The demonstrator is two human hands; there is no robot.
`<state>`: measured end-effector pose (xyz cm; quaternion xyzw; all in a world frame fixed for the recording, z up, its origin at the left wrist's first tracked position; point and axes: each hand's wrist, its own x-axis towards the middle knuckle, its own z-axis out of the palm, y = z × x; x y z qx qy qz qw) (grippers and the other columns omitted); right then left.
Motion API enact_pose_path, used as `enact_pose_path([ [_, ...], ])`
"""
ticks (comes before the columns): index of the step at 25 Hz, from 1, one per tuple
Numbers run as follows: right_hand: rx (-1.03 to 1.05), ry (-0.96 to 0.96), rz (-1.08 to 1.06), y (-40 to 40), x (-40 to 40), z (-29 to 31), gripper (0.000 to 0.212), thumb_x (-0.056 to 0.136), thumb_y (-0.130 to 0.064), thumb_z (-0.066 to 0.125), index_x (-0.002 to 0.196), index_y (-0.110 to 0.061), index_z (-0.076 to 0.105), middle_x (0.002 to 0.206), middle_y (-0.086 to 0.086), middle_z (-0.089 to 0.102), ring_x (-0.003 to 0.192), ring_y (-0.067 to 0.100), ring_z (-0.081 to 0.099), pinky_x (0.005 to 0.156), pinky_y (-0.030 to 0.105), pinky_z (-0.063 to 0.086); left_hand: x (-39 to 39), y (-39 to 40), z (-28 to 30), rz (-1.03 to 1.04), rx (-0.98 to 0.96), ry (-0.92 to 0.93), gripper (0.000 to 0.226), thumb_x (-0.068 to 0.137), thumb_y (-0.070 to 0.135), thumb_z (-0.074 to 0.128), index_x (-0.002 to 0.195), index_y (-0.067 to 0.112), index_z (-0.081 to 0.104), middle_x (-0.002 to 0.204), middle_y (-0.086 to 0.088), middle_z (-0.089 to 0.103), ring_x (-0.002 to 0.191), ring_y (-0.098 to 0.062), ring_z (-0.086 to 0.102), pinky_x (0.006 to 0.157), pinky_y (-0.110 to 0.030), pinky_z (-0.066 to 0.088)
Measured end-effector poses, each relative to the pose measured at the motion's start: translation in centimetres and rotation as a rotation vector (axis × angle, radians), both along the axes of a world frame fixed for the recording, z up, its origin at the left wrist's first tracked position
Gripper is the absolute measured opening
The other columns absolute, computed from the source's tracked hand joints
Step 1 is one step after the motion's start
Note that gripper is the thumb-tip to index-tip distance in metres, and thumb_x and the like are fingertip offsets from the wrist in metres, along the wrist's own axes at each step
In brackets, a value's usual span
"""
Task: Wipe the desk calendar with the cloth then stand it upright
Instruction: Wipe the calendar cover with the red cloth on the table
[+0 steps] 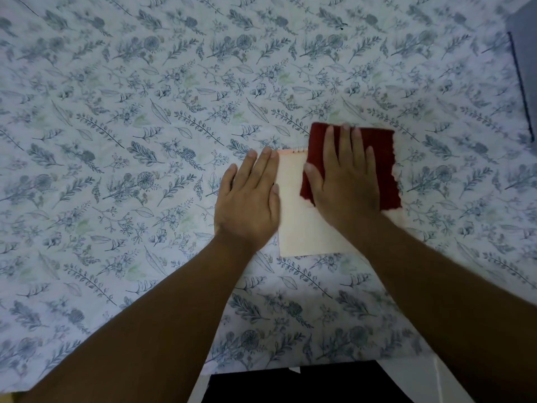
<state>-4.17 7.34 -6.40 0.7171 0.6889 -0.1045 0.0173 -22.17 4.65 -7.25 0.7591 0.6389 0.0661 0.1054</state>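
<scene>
The desk calendar lies flat on the table, a pale cream card with a spiral binding at its far edge. A dark red cloth covers its right part and spills past it onto the table. My right hand lies flat on the cloth, fingers spread, pressing it down. My left hand rests palm down on the calendar's left edge, fingers together and extended, holding nothing.
A floral blue-on-white tablecloth covers the whole table. A grey object with a dark edge sits at the far right corner. The table's near edge runs just below my forearms.
</scene>
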Motion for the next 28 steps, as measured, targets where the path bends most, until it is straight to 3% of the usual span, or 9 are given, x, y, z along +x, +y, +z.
enact_pose_path([
  [6,-0.011,0.001,0.059,-9.2,2.8,0.6,0.075,0.103,-0.057,0.023,0.162,-0.011,0.012,0.168,0.019,0.013,0.155,0.034,0.01,0.123,0.053,0.012,0.2,-0.1,0.0,0.025,-0.019,-0.01,0.058,0.105,0.032,0.027,0.162,0.019,0.023,0.169,0.004,0.023,0.157,-0.017,0.014,0.125,-0.045,0.014],
  [11,0.026,0.013,0.049,-2.2,2.1,-0.5,0.076,0.101,-0.058,0.019,0.162,-0.014,0.009,0.169,0.016,0.009,0.155,0.031,0.006,0.124,0.052,0.009,1.5,-0.3,0.6,0.089,-0.104,-0.085,0.06,0.107,0.038,0.021,0.163,0.019,0.015,0.171,0.004,0.015,0.158,-0.016,0.003,0.127,-0.045,0.004],
  [17,0.007,0.006,0.078,-8.3,5.1,0.1,0.074,0.102,-0.059,0.022,0.162,-0.017,0.012,0.169,0.015,0.012,0.155,0.031,0.008,0.124,0.052,0.01,1.9,-0.8,0.2,0.105,-0.082,-0.025,0.062,0.106,0.036,0.023,0.164,0.017,0.011,0.171,0.001,0.011,0.158,-0.018,0.003,0.126,-0.049,0.004],
  [21,0.024,0.006,0.069,-2.3,4.5,-0.2,0.074,0.102,-0.059,0.019,0.162,-0.018,0.011,0.17,0.014,0.011,0.155,0.032,0.008,0.123,0.058,0.01,1.9,-0.7,0.2,0.092,-0.084,0.004,0.062,0.106,0.038,0.02,0.164,0.018,0.01,0.171,0.001,0.011,0.158,-0.018,0.003,0.126,-0.049,0.003],
  [23,0.025,0.0,0.049,-0.4,4.2,0.1,0.079,0.098,-0.066,0.019,0.162,-0.021,0.01,0.17,0.01,0.009,0.156,0.03,0.007,0.121,0.064,0.003,2.0,-0.7,0.3,0.112,-0.081,0.005,0.062,0.106,0.037,0.019,0.164,0.018,0.009,0.171,0.002,0.011,0.158,-0.018,0.003,0.126,-0.049,0.003],
  [25,0.023,-0.005,0.064,-2.0,4.8,0.0,0.088,0.093,-0.075,0.023,0.162,-0.022,0.009,0.171,0.006,0.006,0.156,0.027,0.005,0.116,0.063,-0.003,2.2,-0.7,0.4,0.125,-0.078,0.011,0.062,0.106,0.037,0.019,0.164,0.018,0.01,0.171,0.002,0.011,0.158,-0.017,0.003,0.126,-0.049,0.005],
  [28,0.053,0.054,0.098,-6.9,6.8,0.0,0.075,0.1,-0.06,0.028,0.162,-0.02,0.015,0.17,0.007,0.012,0.156,0.026,0.008,0.122,0.061,0.012,2.4,-0.7,0.7,0.124,-0.102,0.028,0.062,0.106,0.038,0.018,0.164,0.019,0.007,0.172,0.002,0.009,0.158,-0.017,0.002,0.127,-0.049,0.004],
])
